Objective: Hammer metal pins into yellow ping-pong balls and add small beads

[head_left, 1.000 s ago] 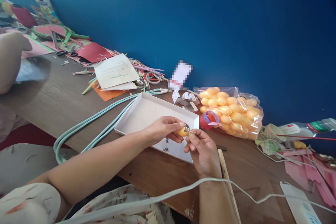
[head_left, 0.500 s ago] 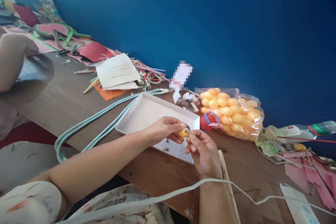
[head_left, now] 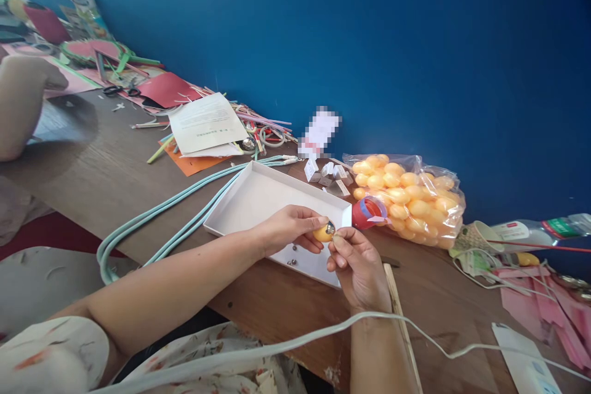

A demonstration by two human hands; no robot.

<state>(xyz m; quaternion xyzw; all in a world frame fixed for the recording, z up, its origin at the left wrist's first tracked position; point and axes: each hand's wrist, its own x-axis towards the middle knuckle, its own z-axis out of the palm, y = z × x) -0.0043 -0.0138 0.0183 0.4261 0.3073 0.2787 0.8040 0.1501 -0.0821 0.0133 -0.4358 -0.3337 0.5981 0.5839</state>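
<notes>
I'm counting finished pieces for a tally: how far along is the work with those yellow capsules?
Done: nothing finished shows; the white tray holds only two small metal bits. In hand: the left hand pinches one yellow capsule while the right hand works a small metal piece at its end. Left: the clear bag beside the tray looks full of capsules.

I see a deep blue wall filling the whole back of the view, plain and matte. A brown wooden table runs along its foot, slanting from upper left to lower right. Soft daylight falls from the left and leaves a pale sheen on the tabletop there. At lower left lies a grey surface.
</notes>
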